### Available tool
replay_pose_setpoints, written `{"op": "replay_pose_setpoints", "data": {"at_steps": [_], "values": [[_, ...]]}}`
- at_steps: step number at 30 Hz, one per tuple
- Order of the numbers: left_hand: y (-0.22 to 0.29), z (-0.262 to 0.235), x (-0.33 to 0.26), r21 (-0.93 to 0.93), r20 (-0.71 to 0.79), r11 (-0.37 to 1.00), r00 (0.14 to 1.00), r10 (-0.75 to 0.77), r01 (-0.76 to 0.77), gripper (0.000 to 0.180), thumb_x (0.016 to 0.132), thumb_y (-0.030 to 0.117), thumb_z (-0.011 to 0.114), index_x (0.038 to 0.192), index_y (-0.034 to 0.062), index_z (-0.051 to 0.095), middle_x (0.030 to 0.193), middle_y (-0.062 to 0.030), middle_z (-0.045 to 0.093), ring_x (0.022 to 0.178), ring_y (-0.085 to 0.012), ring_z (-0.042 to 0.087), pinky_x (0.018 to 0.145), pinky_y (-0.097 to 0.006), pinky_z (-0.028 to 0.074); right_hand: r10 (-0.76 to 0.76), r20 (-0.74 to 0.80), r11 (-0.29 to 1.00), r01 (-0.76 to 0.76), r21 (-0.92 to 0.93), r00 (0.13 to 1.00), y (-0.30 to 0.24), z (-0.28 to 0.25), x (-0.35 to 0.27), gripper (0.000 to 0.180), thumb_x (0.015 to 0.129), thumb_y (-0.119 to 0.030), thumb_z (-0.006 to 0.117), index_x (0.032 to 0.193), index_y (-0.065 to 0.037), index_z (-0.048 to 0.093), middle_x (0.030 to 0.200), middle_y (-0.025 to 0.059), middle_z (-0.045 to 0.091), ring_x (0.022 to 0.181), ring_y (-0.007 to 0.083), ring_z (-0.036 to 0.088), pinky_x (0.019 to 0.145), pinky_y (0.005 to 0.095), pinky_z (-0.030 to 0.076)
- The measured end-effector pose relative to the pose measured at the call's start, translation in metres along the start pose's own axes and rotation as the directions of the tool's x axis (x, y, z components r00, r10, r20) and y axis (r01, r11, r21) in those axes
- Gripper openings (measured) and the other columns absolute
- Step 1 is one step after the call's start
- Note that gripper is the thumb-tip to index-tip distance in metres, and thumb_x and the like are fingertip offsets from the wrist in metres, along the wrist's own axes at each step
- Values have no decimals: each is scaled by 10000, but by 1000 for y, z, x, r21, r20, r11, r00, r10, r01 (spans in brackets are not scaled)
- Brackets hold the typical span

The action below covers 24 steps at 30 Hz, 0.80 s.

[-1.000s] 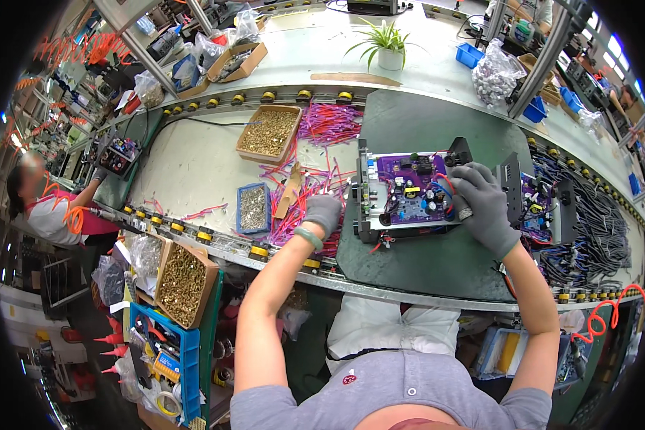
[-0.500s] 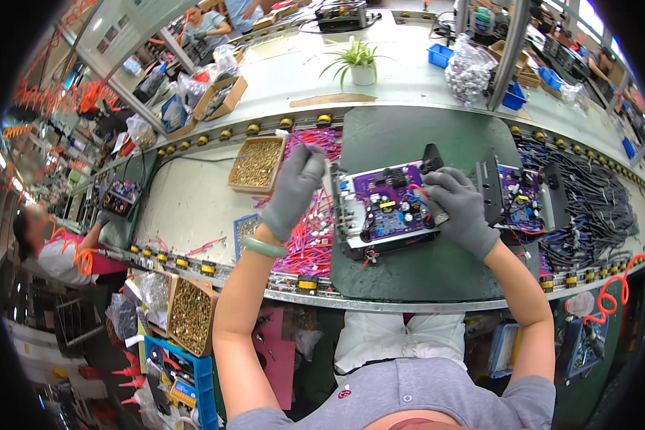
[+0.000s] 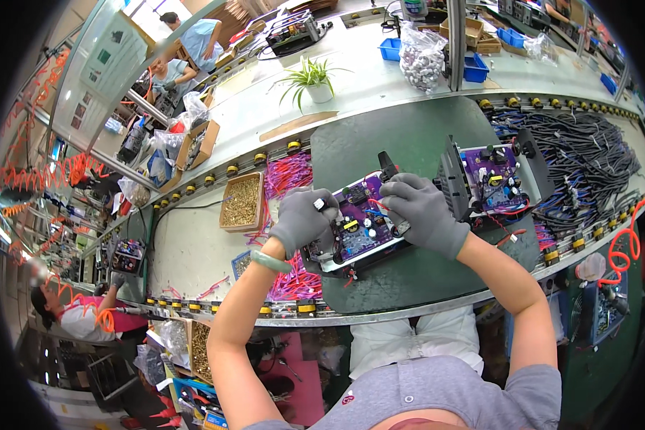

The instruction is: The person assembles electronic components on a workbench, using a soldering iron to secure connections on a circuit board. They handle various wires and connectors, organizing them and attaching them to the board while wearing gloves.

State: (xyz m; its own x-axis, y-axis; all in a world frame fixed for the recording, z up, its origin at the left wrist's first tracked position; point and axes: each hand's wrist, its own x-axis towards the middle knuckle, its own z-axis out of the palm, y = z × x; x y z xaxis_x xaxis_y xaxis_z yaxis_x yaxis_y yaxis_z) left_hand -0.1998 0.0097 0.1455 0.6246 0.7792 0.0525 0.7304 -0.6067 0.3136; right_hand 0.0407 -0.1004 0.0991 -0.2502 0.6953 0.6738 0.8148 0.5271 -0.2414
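Observation:
A chassis with a purple circuit board [image 3: 358,233] lies on the green work mat [image 3: 416,283] in front of me. My left hand [image 3: 304,221], in a grey glove, is closed at the board's left end, with a small white connector [image 3: 318,205] showing at its fingertips. My right hand [image 3: 426,215], also gloved, is closed over the board's right end beside a red wire [image 3: 380,205]. Its fingers hide what they grip. Right of that hand stands a second chassis with a purple board [image 3: 496,178] and a black upright panel [image 3: 455,175].
Pink and purple wires [image 3: 290,172] lie left of the mat, near a box of brass-coloured small parts [image 3: 242,202]. Black cables [image 3: 588,161] pile up at the right. A potted plant [image 3: 315,82] stands on the far bench. Another person [image 3: 86,308] works at the far left.
My left hand has come down and right from above the wires to the board's left end. My right hand stays at the board's right end. The view has shifted and tilted.

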Motion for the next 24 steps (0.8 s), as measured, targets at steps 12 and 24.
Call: {"op": "replay_pose_setpoints", "data": {"at_steps": [12,24], "values": [[-8,-16,16,-216,350,970,936,-29,111,252,789,386,752,910,166,764,918,-90,740,903,-283,700,874,-407,518,28,-3,999,-28,43,1000,2,0,-1,192,781,-86,701,973,-90,691,1103,46,660,1116,275,615,890,435,502],[4,-25,38,412,457,911,869,-188,-20,653,737,651,711,1108,114,718,921,-94,733,918,-277,699,854,-393,475,28,-21,999,-27,36,999,-1,3,-3,180,782,-99,717,959,-96,686,1101,31,662,1126,266,614,917,425,500]]}}
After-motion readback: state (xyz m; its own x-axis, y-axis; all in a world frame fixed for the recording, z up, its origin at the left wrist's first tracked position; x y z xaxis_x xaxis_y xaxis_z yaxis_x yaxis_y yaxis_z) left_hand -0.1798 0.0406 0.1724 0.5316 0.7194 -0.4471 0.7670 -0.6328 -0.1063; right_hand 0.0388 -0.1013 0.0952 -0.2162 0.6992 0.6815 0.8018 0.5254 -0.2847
